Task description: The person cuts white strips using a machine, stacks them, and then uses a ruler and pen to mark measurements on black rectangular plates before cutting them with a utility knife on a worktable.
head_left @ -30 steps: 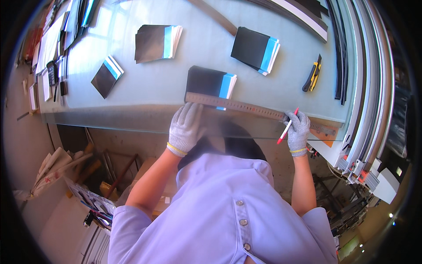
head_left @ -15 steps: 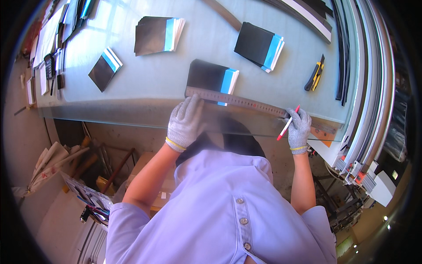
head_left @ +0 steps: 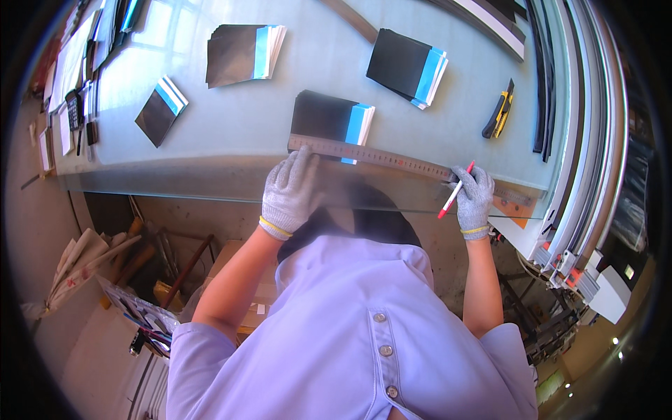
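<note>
A long metal ruler lies slantwise across the near edge of a stack of dark sheets with a blue and white strip at its right. My left hand, in a grey knitted glove, rests stretched fingers on the ruler's left end; its thumb is hidden. At the other end is my right hand, gloved alike, with bent fingers. It holds a white pen with red ends, slanting across the fingers, and touches the ruler's right end.
Similar stacks stand on the glass tabletop: one far left, one far right, and a thin one at left. A yellow-black utility knife lies right, near dark strips and metal rails. The glass edge crosses before me.
The whole view has shifted slightly, with the tabletop things a little further up and left. Both hands stay at the ruler, and the pen is still in my right hand.
</note>
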`<state>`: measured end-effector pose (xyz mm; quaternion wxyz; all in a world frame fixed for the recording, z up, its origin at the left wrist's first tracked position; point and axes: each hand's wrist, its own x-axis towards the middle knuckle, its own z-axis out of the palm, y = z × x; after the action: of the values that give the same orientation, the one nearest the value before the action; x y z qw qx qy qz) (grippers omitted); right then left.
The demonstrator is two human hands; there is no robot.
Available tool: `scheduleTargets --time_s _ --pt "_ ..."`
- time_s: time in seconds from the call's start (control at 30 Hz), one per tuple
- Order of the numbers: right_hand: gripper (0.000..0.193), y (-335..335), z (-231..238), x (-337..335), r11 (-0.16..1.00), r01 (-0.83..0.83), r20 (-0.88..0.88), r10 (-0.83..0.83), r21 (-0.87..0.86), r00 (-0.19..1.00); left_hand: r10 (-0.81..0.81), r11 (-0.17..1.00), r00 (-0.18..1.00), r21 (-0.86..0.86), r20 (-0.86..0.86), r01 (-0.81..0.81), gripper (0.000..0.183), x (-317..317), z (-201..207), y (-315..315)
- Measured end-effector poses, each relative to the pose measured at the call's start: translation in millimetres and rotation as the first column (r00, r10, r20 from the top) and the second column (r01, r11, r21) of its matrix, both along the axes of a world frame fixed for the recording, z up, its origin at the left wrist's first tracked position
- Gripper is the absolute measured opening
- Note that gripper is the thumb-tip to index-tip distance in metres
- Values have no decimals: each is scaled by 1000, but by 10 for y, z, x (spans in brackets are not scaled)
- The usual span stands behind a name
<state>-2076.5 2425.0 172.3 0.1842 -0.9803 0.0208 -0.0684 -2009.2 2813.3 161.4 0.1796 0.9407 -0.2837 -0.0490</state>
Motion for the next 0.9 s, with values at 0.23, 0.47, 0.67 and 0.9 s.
scheduleTargets --time_s 0.23,0.47,0.67,0.9 --pt "43 41 2 19 999 27 20 -28 37 999 -7 1000 1000 8 1 7 71 7 15 -9" --pt "16 1043 86 360 807 -36 23 28 589 999 -9 1000 1000 19 -4 9 71 15 11 -12" --pt "16 1810 -176 590 703 -213 203 100 678 974 -16 1000 1000 13 -11 16 71 29 10 -4" --pt "15 1859 -272 635 752 -333 294 192 570 936 -17 1000 1000 9 -17 17 70 29 -10 4"
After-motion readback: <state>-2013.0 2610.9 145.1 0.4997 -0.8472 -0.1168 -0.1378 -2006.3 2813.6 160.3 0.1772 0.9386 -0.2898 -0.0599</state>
